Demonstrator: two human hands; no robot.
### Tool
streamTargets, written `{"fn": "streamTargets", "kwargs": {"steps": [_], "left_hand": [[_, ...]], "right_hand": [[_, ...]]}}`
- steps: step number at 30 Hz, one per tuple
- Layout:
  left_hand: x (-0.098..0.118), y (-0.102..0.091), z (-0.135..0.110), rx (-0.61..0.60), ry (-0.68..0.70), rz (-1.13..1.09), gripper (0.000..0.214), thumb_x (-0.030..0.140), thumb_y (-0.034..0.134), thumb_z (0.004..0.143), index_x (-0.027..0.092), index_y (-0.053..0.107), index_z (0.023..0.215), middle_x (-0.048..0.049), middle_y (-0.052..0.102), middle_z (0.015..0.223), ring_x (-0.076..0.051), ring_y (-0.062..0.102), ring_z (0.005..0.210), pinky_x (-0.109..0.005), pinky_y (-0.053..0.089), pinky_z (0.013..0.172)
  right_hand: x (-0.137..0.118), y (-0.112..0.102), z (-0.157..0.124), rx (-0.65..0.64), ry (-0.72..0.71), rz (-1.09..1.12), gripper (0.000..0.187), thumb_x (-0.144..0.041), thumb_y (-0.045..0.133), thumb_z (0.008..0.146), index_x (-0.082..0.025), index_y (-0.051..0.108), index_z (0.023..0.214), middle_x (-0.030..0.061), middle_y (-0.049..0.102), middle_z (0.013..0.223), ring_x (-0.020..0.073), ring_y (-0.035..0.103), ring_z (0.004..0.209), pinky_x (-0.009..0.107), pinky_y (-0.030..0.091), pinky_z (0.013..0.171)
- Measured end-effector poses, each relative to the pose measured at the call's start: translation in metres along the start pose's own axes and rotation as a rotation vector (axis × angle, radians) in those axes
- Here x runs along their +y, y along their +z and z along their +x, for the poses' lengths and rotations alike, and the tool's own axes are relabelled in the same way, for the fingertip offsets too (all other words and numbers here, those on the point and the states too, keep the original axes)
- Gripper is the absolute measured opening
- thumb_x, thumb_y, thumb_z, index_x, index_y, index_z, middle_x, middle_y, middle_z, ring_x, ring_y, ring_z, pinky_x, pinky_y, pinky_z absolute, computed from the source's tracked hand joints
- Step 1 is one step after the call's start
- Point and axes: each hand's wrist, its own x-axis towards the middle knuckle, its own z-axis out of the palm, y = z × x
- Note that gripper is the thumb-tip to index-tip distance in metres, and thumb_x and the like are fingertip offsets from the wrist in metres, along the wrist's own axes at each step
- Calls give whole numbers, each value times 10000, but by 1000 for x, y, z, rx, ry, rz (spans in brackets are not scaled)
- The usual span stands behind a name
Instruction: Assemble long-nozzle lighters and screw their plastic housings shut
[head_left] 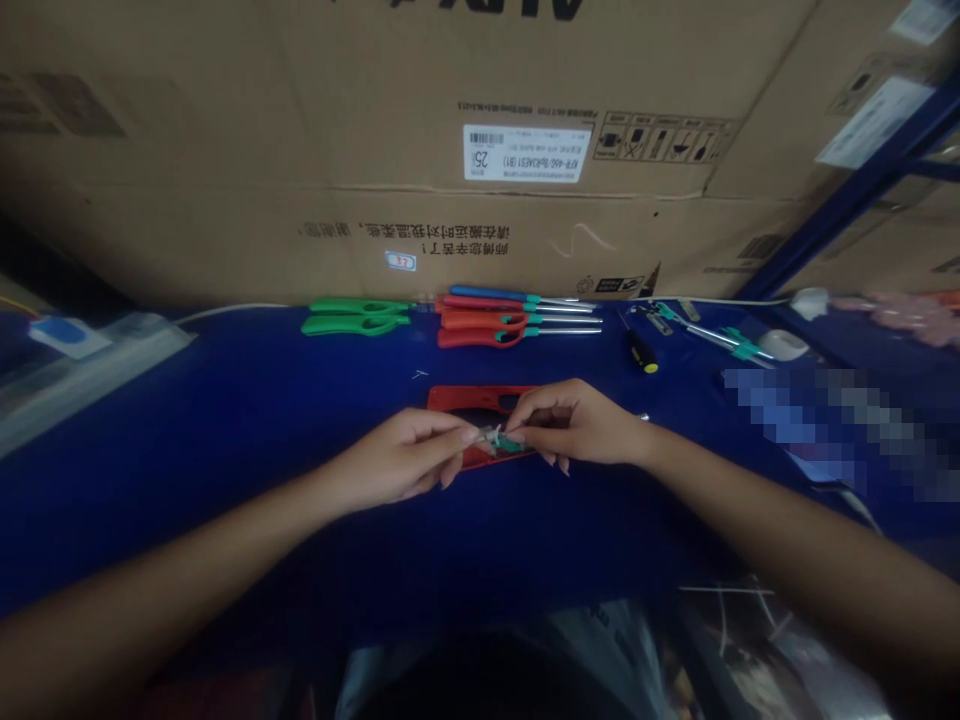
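My left hand (424, 452) is closed in a pinch on a small pale part (490, 436), whose exact kind I cannot make out. Facing it, my right hand (574, 425) pinches a small green plastic part (511, 443); the two parts meet or nearly meet between my fingertips. Just beyond my fingers lies a red lighter handle shell (465, 398), partly covered by my right hand. A second red shell half (480, 458) shows beneath the small parts, its ends hidden by my hands.
Red stick lighters (480, 339) with metal tubes and a blue one (487, 293) lie at the back beside green handles (349, 325). A yellow-tipped screwdriver (643, 355) and metal tubes with green fittings (720, 338) lie right. A large cardboard box (225, 240) stands behind the blue tabletop (247, 420).
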Motion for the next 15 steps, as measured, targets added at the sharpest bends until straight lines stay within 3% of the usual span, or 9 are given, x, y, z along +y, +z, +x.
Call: {"fn": "streamTargets", "kwargs": {"steps": [15], "left_hand": [[0,3,0,7,12,55,420,517,509,952,143,695,916,20,555,592,-67,393,415,-178,274,375]], "right_hand": [[1,1,0,19,-12,-50,234,-367,702,877,-137,699,920,-51,561,585,54,523,447,162,483,377]]}}
